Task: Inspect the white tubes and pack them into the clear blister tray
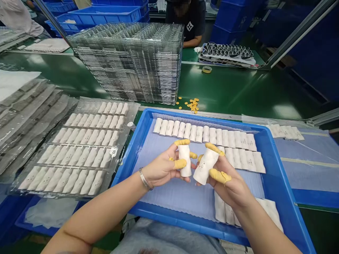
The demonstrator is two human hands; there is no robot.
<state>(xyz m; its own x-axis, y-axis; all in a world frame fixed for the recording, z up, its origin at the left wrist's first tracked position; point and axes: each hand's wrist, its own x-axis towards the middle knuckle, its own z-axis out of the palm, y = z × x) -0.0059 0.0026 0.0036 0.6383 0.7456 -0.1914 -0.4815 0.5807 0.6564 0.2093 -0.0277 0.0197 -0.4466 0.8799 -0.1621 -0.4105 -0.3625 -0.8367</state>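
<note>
My left hand (162, 168), with yellow finger cots on thumb and fingers, is closed on a white cylindrical piece (184, 161) held upright. My right hand (228, 183), also in yellow cots, grips a second white cylindrical piece (205, 166) tilted toward the first; it carries small dark printing. Both hands hover above a blue tray (275, 183) lined with pale cloth. Rows of the same white pieces (212, 135) lie along the tray's far side, and more lie under my right wrist (225, 211).
A clear blister tray (79, 148) filled with white pieces sits to the left. A tall stack of empty clear trays (132, 60) stands behind on the green belt, with yellow cots (191, 104) scattered beside it. Another person (189, 21) stands across the belt.
</note>
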